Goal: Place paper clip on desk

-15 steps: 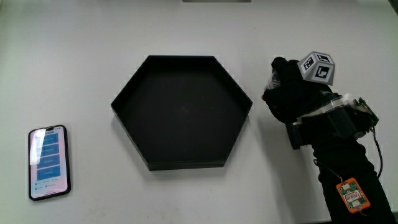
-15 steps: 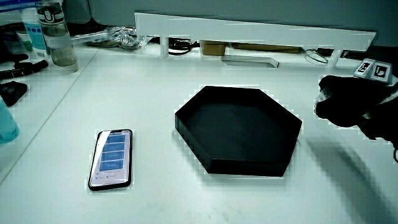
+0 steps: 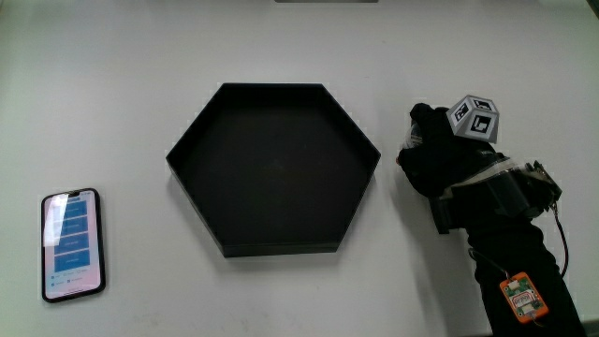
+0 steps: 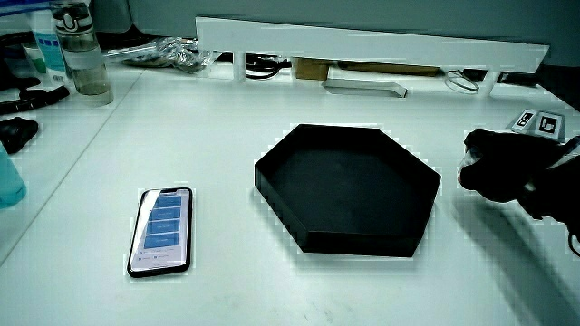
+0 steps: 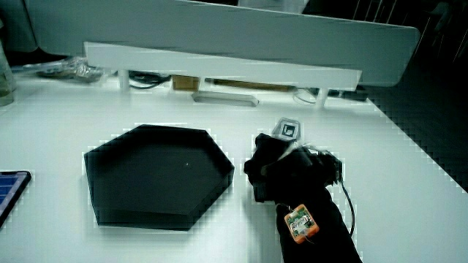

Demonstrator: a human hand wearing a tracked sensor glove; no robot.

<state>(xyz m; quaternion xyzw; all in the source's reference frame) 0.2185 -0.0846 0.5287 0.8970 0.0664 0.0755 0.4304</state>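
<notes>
The gloved hand [image 3: 423,152] sits low over the bare white table, close beside the black hexagonal tray [image 3: 273,88]. Its fingers are curled together and point toward the partition. A small pale glint at the fingertips [image 3: 408,141] looks like the paper clip pinched there; most of it is hidden by the glove. The patterned cube [image 3: 474,118] rides on the back of the hand. In both side views the hand [image 4: 497,168] [image 5: 276,172] hovers just above the tabletop next to the tray [image 4: 362,243] [image 5: 146,218], which holds nothing.
A phone [image 3: 72,244] [image 4: 163,230] lies face up with its screen lit, nearer to the person than the tray. A clear bottle [image 4: 80,50] stands near the low white partition [image 4: 362,41], with cables and small items under the partition's shelf.
The hand has drawn slightly toward the person and sunk closer to the tabletop, its fingers still curled. Tray and phone are unmoved.
</notes>
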